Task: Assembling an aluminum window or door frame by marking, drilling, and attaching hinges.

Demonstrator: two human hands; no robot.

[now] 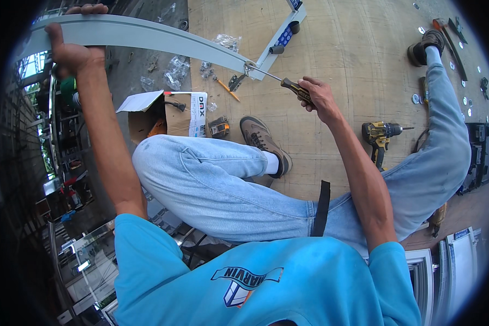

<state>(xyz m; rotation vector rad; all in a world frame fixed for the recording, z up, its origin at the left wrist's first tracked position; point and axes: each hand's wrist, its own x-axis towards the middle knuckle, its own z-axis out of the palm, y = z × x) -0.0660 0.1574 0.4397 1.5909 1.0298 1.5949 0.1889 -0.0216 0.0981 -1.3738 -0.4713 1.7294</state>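
Observation:
My left hand is wrapped round the far left end of a long pale grey metal profile, which slants down to the right. In my right hand is a screwdriver with a black and yellow handle. Its shaft points left, and its tip meets a small metal fitting at the profile's near end. Right beside that end lies a shorter pale profile, with a roll of dark blue tape against it. Whether the tip sits in a screw is too small to tell.
An orange pencil, clear plastic bags and an open cardboard box lie near my bent knee. A battery stands by my shoe. On the right a yellow and black cordless drill rests on the wooden board.

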